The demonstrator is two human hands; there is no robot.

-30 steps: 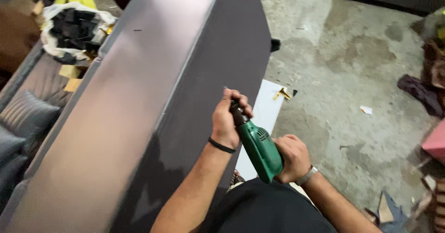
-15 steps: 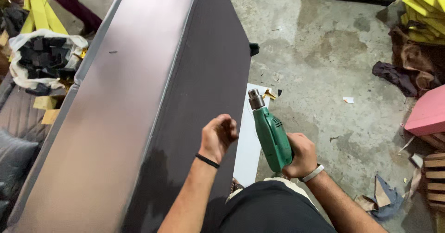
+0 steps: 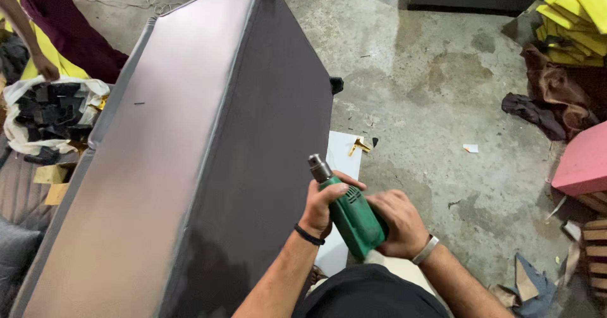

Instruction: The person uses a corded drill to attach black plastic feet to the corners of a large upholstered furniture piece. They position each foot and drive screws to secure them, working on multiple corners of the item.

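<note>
A green power drill point(image 3: 349, 213) with a silver chuck points up and to the left. My left hand point(image 3: 322, 205) grips its front body just behind the chuck. My right hand point(image 3: 397, 222) wraps the rear of the drill. Both hands hover beside the dark fabric-covered underside of a large upholstered furniture frame point(image 3: 208, 160) lying on its side. A white board point(image 3: 343, 160) lies on the floor under the drill.
Concrete floor point(image 3: 436, 97) stretches to the right, with yellow foam pieces point(image 3: 572, 21), brown cloth point(image 3: 556, 90) and a pink cushion point(image 3: 585, 163). A white sack of black parts point(image 3: 47, 112) sits at left. Another person's arm point(image 3: 25, 36) shows at top left.
My left hand moved from the furniture panel onto the drill's front. The drill tilted more upright and toward the panel. The view shifted, showing more floor.
</note>
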